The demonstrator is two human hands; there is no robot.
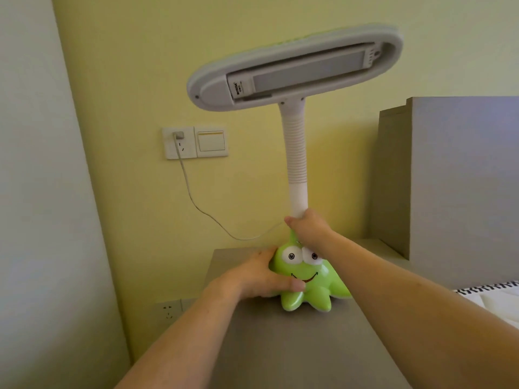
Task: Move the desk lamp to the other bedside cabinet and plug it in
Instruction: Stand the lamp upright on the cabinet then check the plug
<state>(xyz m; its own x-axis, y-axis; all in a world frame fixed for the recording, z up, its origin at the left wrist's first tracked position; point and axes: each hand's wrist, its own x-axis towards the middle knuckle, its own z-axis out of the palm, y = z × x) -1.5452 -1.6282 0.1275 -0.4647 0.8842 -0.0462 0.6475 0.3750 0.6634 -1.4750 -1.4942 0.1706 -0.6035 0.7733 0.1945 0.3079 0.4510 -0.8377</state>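
The desk lamp stands on a grey bedside cabinet (280, 346). It has a green cartoon-faced base (311, 279), a white ribbed neck (296, 153) and a flat oval head (295, 68). My left hand (261, 279) wraps the left side of the base, thumb across the front. My right hand (307, 228) grips the bottom of the neck just above the base. The lamp's white cord (193, 200) sags from behind the base up to a plug (178, 135) that sits in the wall socket (179, 143).
A light switch (211, 141) is beside the socket on the yellow wall. A second socket (168, 310) sits low on the wall left of the cabinet. A grey headboard (455, 178) and bedding (494, 299) lie to the right. A pale curtain or wall (42, 220) fills the left.
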